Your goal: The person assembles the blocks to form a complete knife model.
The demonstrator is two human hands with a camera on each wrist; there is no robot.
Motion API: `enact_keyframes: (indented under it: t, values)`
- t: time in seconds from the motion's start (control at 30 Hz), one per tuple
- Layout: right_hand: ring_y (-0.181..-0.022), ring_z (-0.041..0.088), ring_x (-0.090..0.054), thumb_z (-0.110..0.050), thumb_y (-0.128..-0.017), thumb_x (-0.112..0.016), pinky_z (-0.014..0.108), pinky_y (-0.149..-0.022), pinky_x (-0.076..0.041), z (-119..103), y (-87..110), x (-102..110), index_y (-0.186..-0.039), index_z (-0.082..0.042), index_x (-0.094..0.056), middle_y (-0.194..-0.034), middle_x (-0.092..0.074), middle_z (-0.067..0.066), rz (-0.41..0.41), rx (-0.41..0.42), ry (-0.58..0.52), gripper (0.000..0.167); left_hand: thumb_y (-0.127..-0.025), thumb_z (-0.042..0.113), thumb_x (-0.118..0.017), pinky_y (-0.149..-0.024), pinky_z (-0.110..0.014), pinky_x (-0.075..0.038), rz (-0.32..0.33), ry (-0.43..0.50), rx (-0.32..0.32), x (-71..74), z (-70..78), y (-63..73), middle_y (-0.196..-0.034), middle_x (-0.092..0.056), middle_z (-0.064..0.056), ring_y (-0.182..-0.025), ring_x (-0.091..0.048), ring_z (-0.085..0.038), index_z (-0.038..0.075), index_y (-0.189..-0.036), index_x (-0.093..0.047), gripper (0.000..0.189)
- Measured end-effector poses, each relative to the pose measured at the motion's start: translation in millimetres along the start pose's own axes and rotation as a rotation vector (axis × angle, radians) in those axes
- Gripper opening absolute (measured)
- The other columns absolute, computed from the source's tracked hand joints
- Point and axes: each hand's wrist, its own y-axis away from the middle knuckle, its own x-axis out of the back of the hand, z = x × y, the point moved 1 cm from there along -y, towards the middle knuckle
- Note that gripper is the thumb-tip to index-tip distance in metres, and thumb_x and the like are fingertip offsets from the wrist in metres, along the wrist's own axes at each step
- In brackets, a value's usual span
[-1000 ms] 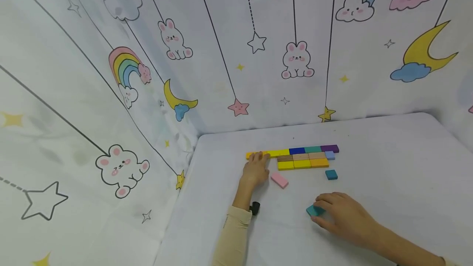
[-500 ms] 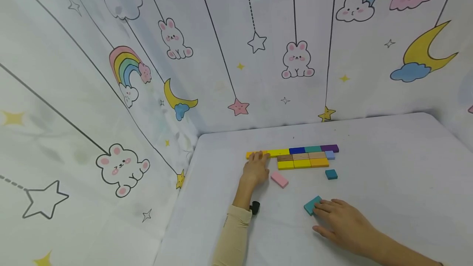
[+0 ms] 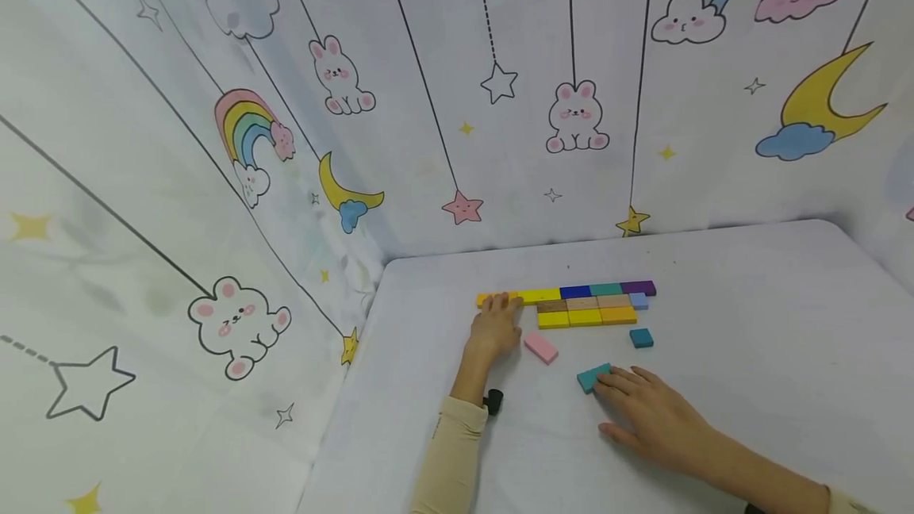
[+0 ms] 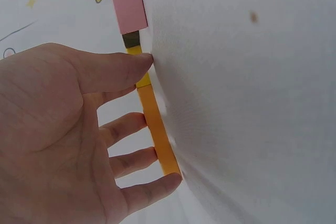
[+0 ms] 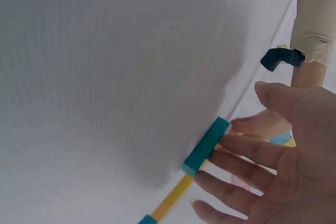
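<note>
At the left end of the back row of coloured blocks, my left hand [image 3: 494, 329] touches an orange block [image 4: 157, 129] with its fingertips. The left wrist view shows those fingers spread along the block's side, the thumb lying apart over a yellow block [image 4: 143, 81]. Nearer the front, my right hand [image 3: 653, 419] rests its fingertips on the edge of a teal rectangular block [image 3: 593, 377]. In the right wrist view the fingers reach to that teal block [image 5: 206, 148] and the thumb stands away from it. A pink block [image 3: 541, 347] lies between the hands.
Further yellow, wood-coloured and orange blocks [image 3: 585, 317] lie in rows against the back row, which ends in a purple block [image 3: 639, 288]. A small teal square [image 3: 641, 338] lies in front of them. Patterned white cloth walls [image 3: 428, 141] border the white table [image 3: 750, 324].
The right thumb has come off the teal block, which has turned and slid away from me and leftward under the right fingertips. The left hand has stayed in place.
</note>
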Motion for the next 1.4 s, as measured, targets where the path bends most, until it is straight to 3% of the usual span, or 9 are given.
enact_keyframes:
  t: [0.47, 0.87, 1.4]
  values:
    - [-0.132, 0.035, -0.060, -0.053, -0.089, -0.078, 0.062, -0.106, -0.049, 9.4, -17.5, -1.3, -0.141, -0.008, -0.064, -0.143, -0.064, 0.011, -0.058, -0.011, 0.031, 0.070, -0.104, 0.029, -0.062, -0.116, -0.054, -0.042, 0.027, 0.000, -0.016, 8.9, 3.2, 5.5, -0.167, -0.035, -0.006, -0.154, -0.030, -0.033, 0.027, -0.159, -0.043, 0.059]
    - [-0.131, 0.037, -0.059, -0.048, -0.090, -0.080, 0.060, -0.107, -0.049, 8.5, -36.8, 2.5, -0.141, -0.005, -0.064, -0.144, -0.062, 0.014, -0.069, -0.016, -0.019, 0.069, -0.104, 0.026, -0.063, -0.116, -0.056, -0.042, 0.015, 0.013, -0.007, 13.5, 3.4, 11.1, -0.167, -0.035, -0.006, -0.154, -0.030, -0.034, 0.026, -0.159, -0.044, 0.059]
    - [-0.132, 0.037, -0.059, -0.048, -0.089, -0.081, 0.059, -0.105, -0.051, 13.3, -63.1, -1.2, -0.143, -0.005, -0.063, -0.146, -0.061, 0.014, -0.045, 0.008, -0.019, 0.071, -0.106, 0.025, -0.059, -0.118, -0.055, -0.040, -0.017, 0.010, 0.000, 8.9, 1.4, 6.5, -0.170, -0.031, -0.003, -0.157, -0.026, -0.031, 0.030, -0.161, -0.040, 0.059]
